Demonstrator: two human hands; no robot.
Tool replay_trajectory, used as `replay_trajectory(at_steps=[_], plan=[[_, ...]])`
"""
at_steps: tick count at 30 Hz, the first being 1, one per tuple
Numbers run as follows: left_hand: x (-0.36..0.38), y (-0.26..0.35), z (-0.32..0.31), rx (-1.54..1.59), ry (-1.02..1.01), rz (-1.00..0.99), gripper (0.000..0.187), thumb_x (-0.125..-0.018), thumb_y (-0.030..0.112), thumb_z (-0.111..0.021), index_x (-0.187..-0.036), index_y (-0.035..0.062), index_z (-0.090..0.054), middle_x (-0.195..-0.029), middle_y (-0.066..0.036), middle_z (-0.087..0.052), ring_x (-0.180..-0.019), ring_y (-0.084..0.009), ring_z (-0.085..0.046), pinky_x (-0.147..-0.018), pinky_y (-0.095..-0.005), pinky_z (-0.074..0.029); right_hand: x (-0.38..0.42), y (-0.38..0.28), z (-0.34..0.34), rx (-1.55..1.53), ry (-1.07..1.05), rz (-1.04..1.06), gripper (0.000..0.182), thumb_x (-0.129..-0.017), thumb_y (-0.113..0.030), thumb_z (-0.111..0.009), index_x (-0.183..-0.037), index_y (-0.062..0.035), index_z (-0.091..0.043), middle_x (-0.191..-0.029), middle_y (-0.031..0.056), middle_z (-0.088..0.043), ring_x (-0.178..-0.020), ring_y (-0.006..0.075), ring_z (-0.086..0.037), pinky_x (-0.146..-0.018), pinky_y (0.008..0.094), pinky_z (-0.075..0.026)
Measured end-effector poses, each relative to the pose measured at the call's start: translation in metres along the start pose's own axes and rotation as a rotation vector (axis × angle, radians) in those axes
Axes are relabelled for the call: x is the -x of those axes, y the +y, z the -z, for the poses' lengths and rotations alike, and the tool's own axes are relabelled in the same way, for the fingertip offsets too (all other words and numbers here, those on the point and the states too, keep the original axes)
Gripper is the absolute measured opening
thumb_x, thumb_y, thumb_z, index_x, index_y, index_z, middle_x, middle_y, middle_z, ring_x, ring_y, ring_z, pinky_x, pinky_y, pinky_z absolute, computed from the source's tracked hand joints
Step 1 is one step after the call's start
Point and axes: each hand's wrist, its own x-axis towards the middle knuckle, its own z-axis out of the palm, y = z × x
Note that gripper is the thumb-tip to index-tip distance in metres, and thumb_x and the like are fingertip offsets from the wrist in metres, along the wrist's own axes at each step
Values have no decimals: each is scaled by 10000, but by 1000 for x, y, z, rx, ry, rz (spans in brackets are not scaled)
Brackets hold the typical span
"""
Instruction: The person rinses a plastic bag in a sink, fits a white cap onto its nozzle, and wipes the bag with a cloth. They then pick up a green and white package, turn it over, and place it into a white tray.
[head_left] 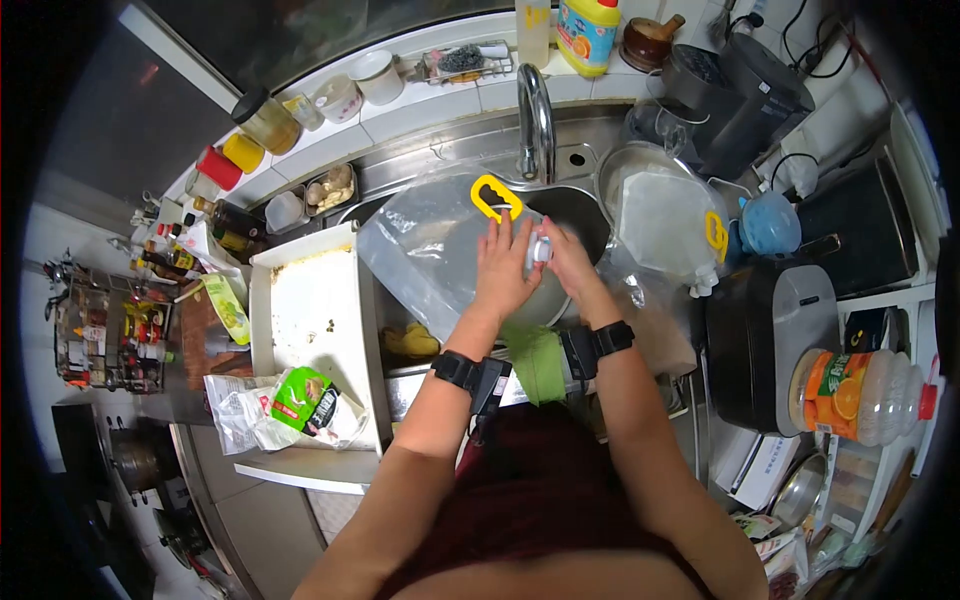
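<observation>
A clear plastic water bag (420, 245) with a yellow carry handle (484, 197) lies over the sink. Its white cap or spout (540, 248) sits between my two hands. My left hand (507, 262) rests on the bag with its fingers stretched out, the thumb side near the spout. The fingers of my right hand (570, 262) are curled against the spout from the right, partly hiding it. A second such bag (655, 225), with its own yellow handle and white spout, lies to the right on a round metal pot.
The curved faucet (535, 125) rises behind the bag. At left stands a white drawer-like tray (315, 310) with a green-and-white packet (305, 400). A black appliance (765, 340) and an orange-labelled jug (850, 395) stand at right. Jars line the back ledge.
</observation>
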Motion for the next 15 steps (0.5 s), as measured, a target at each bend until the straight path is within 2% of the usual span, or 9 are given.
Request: replay_trajectory(at_steps=[4, 6, 9, 12, 13, 15], plan=[[-9, -3, -10, 180, 2, -31, 671, -772, 186, -637, -1342, 60, -307, -1292, -261, -385, -1178, -370, -414, -948, -377, -364, -7, -11, 9, 142, -48, 6, 365, -900, -375, -478, -1016, -48, -593, -918, 27, -588, -764, 103, -551, -595, 245, -444], [-11, -3, -12, 360, -110, 107, 669, -782, 181, -637, -1342, 50, -295, -1261, -251, -425, -1140, -359, -454, -911, -359, -394, -8, -18, 11, 257, -63, 14, 373, -897, -366, -485, -1038, -38, -594, -906, 28, -603, -750, 110, -562, -596, 248, -448], [-15, -4, -17, 461, -133, 171, 661, -793, 178, -637, -1339, 42, -291, -1224, -236, -467, -1073, -353, -504, -868, -357, -420, -30, -14, 25, 515, -128, 12, 357, -890, -327, -496, -1045, -21, -595, -826, 47, -622, -681, 121, -572, -589, 257, -455], [-22, -7, -26, 491, -65, 172, 636, -783, 146, -636, -1319, 36, -311, -1244, -222, -452, -1094, -366, -481, -888, -376, -410, -44, -14, 20, 740, 22, 238, 323, -879, -282, -500, -1021, -8, -596, -727, 75, -610, -616, 131, -572, -576, 264, -459], [-26, -9, -29, 504, -38, 173, 626, -777, 130, -635, -1309, 33, -321, -1259, -217, -438, -1117, -373, -462, -904, -385, -403, -48, -16, 16, 688, 69, 239, 307, -875, -258, -501, -1027, -8, -592, -719, 85, -608, -611, 140, -575, -579, 268, -461], [-30, -10, -31, 423, 22, 137, 599, -803, 149, -622, -1312, 43, -325, -1212, -221, -478, -1025, -361, -522, -839, -380, -430, -58, -21, 9, 582, 163, 238, 279, -866, -210, -501, -1040, -9, -584, -701, 105, -604, -602, 159, -581, -583, 276, -465]])
